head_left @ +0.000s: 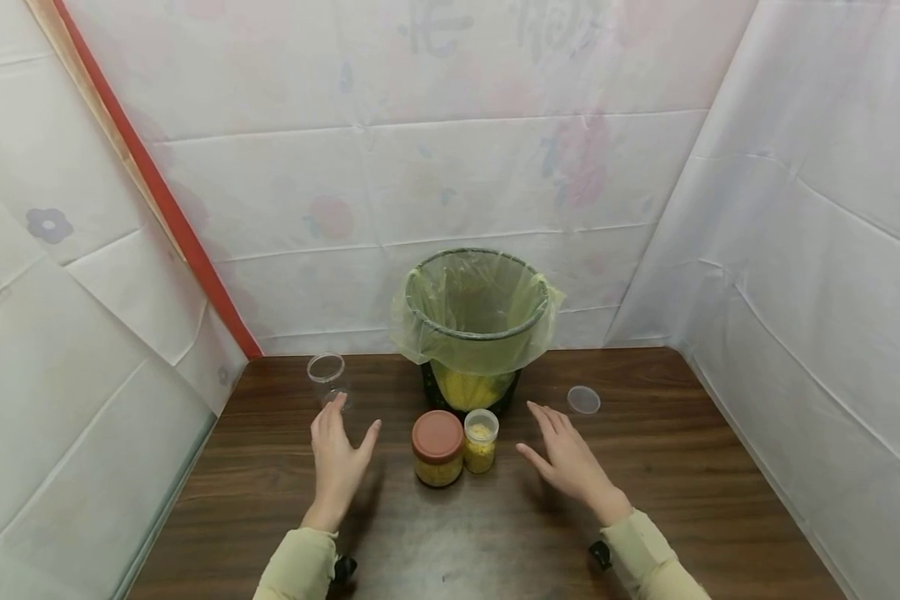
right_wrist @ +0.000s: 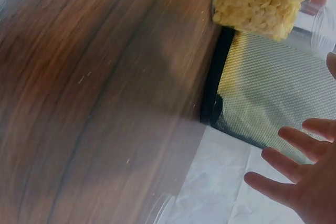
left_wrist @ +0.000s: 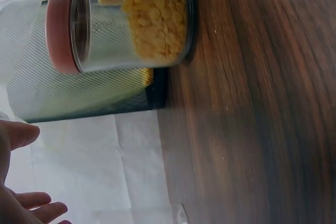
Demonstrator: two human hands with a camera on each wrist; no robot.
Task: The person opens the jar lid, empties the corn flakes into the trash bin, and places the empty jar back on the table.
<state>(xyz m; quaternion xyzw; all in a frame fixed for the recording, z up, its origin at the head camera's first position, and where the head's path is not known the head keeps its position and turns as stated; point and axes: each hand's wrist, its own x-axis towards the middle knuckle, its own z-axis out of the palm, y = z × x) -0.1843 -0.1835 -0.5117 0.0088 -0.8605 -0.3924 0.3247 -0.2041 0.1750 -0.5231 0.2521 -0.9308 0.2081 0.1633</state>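
A glass jar (head_left: 437, 450) with a reddish-brown lid stands upright between the hands, partly filled with yellow flakes. Right beside it is a smaller clear jar (head_left: 481, 450), open at the top and holding similar flakes (right_wrist: 254, 6). My left hand (head_left: 337, 462) is left of the lidded jar, fingers spread and holding nothing. Its fingertips overlap the base of a transparent container (head_left: 327, 372) in the head view. To the right of the small jar, my right hand (head_left: 570, 462) has its fingers extended and grips nothing. Past those fingers lies a clear round lid (head_left: 584, 400).
Behind the jars stands a mesh waste bin (right_wrist: 273, 82) lined with a yellowish plastic bag (head_left: 487, 354). The brown wood-grain table (head_left: 435, 550) is bounded by white patterned sheeting (head_left: 307, 192) at the back and sides. A red strip (head_left: 157, 179) runs down the left corner.
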